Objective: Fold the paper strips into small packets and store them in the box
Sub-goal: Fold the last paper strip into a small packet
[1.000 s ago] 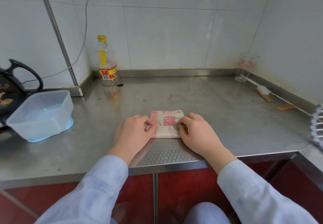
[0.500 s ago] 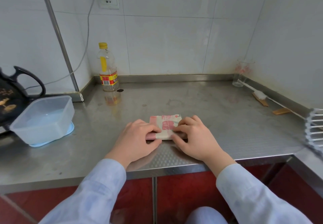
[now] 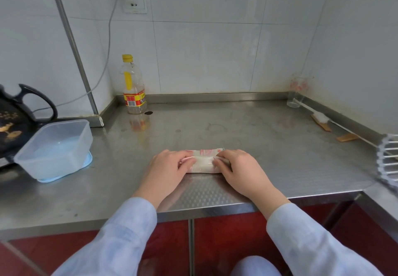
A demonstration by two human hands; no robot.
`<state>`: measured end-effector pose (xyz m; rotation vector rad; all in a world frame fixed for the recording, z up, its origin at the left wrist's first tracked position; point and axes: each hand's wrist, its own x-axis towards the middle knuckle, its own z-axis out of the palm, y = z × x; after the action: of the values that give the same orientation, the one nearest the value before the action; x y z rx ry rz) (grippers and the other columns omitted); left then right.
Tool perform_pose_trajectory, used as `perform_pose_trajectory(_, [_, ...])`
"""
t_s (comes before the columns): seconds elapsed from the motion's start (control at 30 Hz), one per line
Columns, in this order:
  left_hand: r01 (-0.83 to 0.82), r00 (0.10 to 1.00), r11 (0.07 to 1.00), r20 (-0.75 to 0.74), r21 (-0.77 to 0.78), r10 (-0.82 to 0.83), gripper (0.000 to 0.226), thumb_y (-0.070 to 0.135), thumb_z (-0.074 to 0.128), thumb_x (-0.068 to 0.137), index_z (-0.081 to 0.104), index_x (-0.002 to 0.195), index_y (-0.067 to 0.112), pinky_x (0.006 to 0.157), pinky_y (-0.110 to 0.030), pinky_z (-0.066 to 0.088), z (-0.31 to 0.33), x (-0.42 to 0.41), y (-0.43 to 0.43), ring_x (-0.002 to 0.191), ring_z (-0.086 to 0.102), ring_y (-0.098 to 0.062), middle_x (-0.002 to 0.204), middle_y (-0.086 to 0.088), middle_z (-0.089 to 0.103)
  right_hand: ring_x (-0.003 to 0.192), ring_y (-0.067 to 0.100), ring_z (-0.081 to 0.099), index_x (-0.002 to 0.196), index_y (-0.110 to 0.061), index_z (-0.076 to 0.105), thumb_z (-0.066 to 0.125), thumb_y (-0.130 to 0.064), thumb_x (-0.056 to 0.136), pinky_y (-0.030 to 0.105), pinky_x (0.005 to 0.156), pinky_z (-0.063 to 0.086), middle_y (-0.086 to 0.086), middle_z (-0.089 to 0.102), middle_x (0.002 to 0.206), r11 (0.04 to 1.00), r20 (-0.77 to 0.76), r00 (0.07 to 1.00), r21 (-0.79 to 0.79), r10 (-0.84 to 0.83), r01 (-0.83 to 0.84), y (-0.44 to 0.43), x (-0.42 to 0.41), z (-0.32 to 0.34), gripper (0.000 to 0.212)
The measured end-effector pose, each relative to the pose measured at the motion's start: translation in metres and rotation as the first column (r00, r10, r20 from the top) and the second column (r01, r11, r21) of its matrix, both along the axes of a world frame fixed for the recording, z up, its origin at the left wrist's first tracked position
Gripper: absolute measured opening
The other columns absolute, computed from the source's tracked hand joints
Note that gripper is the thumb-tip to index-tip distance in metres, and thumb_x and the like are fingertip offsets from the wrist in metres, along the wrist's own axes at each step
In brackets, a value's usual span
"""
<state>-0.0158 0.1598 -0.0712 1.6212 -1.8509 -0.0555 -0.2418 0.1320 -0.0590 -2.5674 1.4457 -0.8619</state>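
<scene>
Paper (image 3: 203,163), folded into a narrow pink-and-white band, lies flat on the steel table (image 3: 258,146) between the two hands, near the front edge. Left hand (image 3: 167,169) covers its left end, right hand (image 3: 239,168) its right end; the fingers (image 3: 187,162) of both are pressed close together and bear down on the paper from above, their tips nearly meeting over the middle. They pin it flat and do not lift it.

By my reading the step in hand is setting a crease. To do it well, the edges should line up under the fingers before any weight goes on, then the tips should run outward from the middle toward each end so the fold lies sharp and no air bulges it. Thin paper springs back, so firm, even pressure matters.

Well to the left of the left fingers stands the clear plastic box (image 3: 55,148), open on top of its blue lid, with no packets visible inside.
</scene>
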Motion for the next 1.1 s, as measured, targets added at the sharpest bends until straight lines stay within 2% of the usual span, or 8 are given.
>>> perform_pose_trajectory(0.1, [-0.106,0.991,0.992,0.086,0.070,0.100,0.031,0.057,0.047,0.090,0.068,0.102,0.037,0.078,-0.036,0.046,-0.0023,0.0002,-0.0053,0.091,0.058,-0.022,0.086,0.007,0.068,0.084,0.024,0.059,0.099,-0.021,0.066,0.055,-0.039,0.093,0.039,0.073,0.049,0.001,0.068,0.084,0.998,0.020,0.998,0.017,-0.062,0.061,-0.0021,0.0007,-0.0021,0.022])
perform_pose_trajectory(0.23, [-0.208,0.976,0.977,0.085,0.055,0.203,0.026,0.057,0.051,0.088,0.062,0.104,0.039,0.086,-0.038,0.044,-0.0078,0.0020,-0.0096,0.102,0.053,-0.020,0.097,0.008,0.058,0.097,0.025,0.056,0.105,-0.020,0.068,0.059,-0.034,0.090,0.039,0.079,0.050,0.001,0.063,0.097,0.991,0.028,0.991,-0.007,-0.130,0.131,-0.0072,0.0003,-0.0074,0.022])
perform_pose_trajectory(0.4, [0.128,0.991,0.979,0.064,-0.160,-0.119,0.025,0.010,0.060,0.084,0.071,0.091,0.031,0.081,-0.040,0.047,-0.0080,0.0021,-0.0088,0.094,0.051,-0.016,0.092,0.016,0.062,0.092,0.020,0.047,0.095,-0.022,0.070,0.057,-0.011,0.085,0.033,0.075,0.047,-0.004,0.058,0.097,0.997,0.030,0.999,-0.070,-0.024,0.026,-0.0076,-0.0011,-0.0067,0.020])
perform_pose_trajectory(0.53, [0.189,0.979,0.969,0.103,-0.160,-0.174,0.034,0.009,0.051,0.077,0.074,0.089,0.031,0.079,-0.041,0.050,-0.0044,0.0008,-0.0064,0.092,0.061,-0.012,0.091,0.019,0.071,0.086,0.019,0.046,0.091,-0.020,0.074,0.050,0.003,0.078,0.034,0.077,0.047,-0.006,0.068,0.091,0.997,-0.009,0.999,-0.076,0.033,-0.034,-0.0057,-0.0014,-0.0022,0.036])
perform_pose_trajectory(0.67, [0.179,0.981,0.975,0.094,-0.132,-0.168,0.017,0.034,0.062,0.080,0.071,0.095,0.034,0.080,-0.039,0.051,-0.0050,0.0010,-0.0025,0.090,0.061,-0.010,0.093,0.018,0.070,0.080,0.017,0.049,0.092,-0.022,0.073,0.061,-0.022,0.083,0.033,0.074,0.048,-0.008,0.066,0.083,0.994,-0.001,0.998,-0.095,0.056,-0.055,0.0008,-0.0018,0.0002,0.015])
perform_pose_trajectory(0.77, [0.161,0.985,0.977,0.077,-0.137,-0.151,0.017,0.039,0.065,0.081,0.070,0.096,0.034,0.080,-0.040,0.051,-0.0053,0.0016,-0.0029,0.091,0.059,-0.011,0.092,0.019,0.070,0.081,0.015,0.048,0.094,-0.024,0.070,0.065,-0.044,0.083,0.030,0.073,0.047,-0.011,0.065,0.080,0.993,-0.025,0.999,-0.103,0.048,-0.050,-0.0004,-0.0008,-0.0011,0.023])
perform_pose_trajectory(0.93, [0.107,0.994,0.985,0.047,-0.139,-0.101,0.024,0.049,0.050,0.088,0.067,0.098,0.036,0.081,-0.036,0.048,-0.0053,0.0018,-0.0052,0.087,0.053,-0.007,0.095,0.022,0.071,0.081,0.013,0.046,0.091,-0.024,0.066,0.063,-0.045,0.089,0.029,0.069,0.045,-0.014,0.064,0.076,0.992,0.016,0.999,-0.121,0.028,-0.026,-0.0020,-0.0004,-0.0031,0.021])
perform_pose_trajectory(1.1, [0.113,0.989,0.986,0.104,-0.123,-0.100,0.028,0.054,0.064,0.078,0.068,0.099,0.037,0.079,-0.031,0.043,-0.0057,0.0027,-0.0051,0.088,0.051,-0.008,0.093,0.022,0.067,0.085,0.013,0.047,0.096,-0.025,0.067,0.065,-0.053,0.081,0.027,0.073,0.045,-0.013,0.065,0.082,0.994,-0.030,0.998,-0.091,0.049,-0.052,-0.0022,-0.0014,-0.0019,0.032])
